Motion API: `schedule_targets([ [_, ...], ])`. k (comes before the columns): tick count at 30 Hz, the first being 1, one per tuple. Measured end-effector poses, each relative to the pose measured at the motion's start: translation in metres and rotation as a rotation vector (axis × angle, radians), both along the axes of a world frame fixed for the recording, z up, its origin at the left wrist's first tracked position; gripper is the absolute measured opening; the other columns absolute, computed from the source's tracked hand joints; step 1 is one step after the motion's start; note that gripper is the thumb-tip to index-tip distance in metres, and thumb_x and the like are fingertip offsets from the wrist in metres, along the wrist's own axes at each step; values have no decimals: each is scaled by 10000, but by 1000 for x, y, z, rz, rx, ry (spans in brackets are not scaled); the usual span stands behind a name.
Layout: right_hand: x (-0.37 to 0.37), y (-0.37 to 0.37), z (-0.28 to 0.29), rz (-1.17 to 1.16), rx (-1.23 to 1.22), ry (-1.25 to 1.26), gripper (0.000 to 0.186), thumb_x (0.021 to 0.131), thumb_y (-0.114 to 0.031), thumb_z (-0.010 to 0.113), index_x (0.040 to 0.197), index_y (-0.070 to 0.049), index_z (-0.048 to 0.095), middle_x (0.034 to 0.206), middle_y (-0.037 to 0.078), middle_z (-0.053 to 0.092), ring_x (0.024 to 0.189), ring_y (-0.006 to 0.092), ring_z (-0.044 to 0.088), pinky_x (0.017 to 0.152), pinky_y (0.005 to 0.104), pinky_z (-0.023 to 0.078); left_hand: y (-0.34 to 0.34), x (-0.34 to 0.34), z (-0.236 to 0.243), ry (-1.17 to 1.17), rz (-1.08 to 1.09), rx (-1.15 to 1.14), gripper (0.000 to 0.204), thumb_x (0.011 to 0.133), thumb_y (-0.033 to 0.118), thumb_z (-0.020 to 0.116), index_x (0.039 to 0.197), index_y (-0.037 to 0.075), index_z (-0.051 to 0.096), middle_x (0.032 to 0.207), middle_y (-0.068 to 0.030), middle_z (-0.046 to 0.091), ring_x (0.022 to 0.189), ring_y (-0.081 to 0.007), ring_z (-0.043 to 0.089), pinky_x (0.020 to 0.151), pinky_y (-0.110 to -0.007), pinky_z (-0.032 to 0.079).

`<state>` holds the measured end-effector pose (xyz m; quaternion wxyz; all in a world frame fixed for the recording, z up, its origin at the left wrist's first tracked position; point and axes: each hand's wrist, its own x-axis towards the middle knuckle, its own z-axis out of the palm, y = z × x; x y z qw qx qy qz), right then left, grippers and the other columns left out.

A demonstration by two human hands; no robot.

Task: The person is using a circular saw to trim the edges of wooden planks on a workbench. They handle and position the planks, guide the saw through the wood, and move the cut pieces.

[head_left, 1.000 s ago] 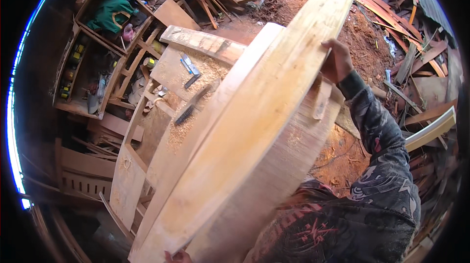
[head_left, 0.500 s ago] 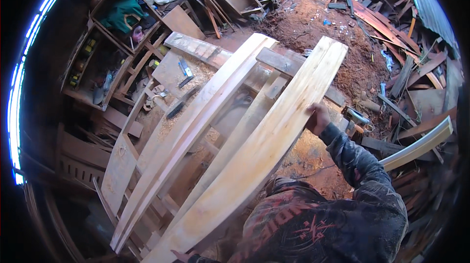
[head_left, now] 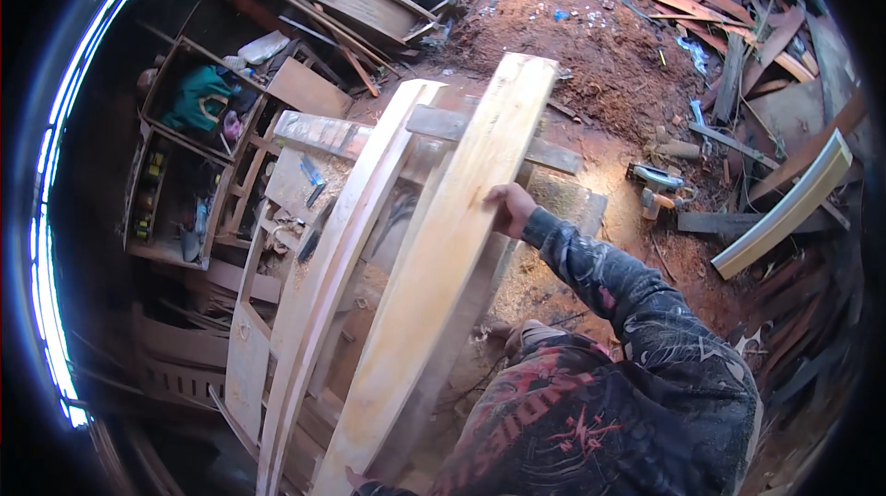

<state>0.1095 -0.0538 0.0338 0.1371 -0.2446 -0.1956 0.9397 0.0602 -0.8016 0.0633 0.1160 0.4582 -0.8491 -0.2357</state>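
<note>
My right hand (head_left: pixel 508 205) grips the right edge of a long, pale wooden plank (head_left: pixel 443 256) running lengthwise across a rough bench. At the bottom edge, my left hand (head_left: pixel 358 480) holds the plank's near end, only partly showing. To its left lies another long pale board (head_left: pixel 341 256) with a lengthwise ridge. Dark crosspieces (head_left: pixel 554 156) show under the far ends of both. Further left are a blue hand tool (head_left: pixel 314 178) and a dark tool (head_left: pixel 309 247) among shavings.
Open wooden shelves (head_left: pixel 180 201) with cloth and small items stand left. A power tool (head_left: pixel 655 187) sits right of the bench, near a curved board (head_left: pixel 780 205). Scrap wood (head_left: pixel 775 53) is piled right. Reddish dirt with litter (head_left: pixel 526 25) lies beyond.
The held plank has come away from the ridged board toward the right and lower, uncovering crosspieces and a gap between them. My right hand moved down with it. The view has shifted.
</note>
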Motion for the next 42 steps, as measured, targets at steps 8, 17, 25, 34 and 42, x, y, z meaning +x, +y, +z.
schedule_targets([
  [8,144,-37,140,767,1672,-313,377,855,-446,709,877,-72,752,770,125,729,750,332,723,678,455,572,193,-51,82,545,-780,-67,570,1010,361,660,1364,-73,554,1311,-268,603,1158,-361,623,1003,-455,517],
  [17,239,-15,289,832,2064,250,277,837,-330,679,813,-67,761,762,139,718,718,319,718,608,458,549,548,38,142,514,-1537,12,371,990,214,635,1274,-22,616,1314,-195,569,1212,-305,539,1082,-395,412],
  [25,314,131,307,1302,1978,-10,222,868,-273,657,885,-96,789,813,115,741,760,272,737,640,425,568,788,35,73,627,-1632,-57,351,939,242,719,1229,53,661,1239,-168,579,1200,-325,547,1077,-429,425],
  [34,421,369,113,1324,1778,-336,249,883,-382,676,858,-155,774,828,96,749,805,308,743,685,440,579,902,-10,-14,494,-1917,-825,928,852,603,740,1511,20,448,1494,-229,490,1406,-394,438,1167,-490,354],
  [42,678,397,-353,1033,665,-1194,523,901,-504,693,1041,-5,759,987,160,769,998,300,732,919,419,552,930,-9,10,305,-2036,-578,761,966,292,701,1572,5,343,1620,-174,356,1515,-309,310,1246,-417,225],
])
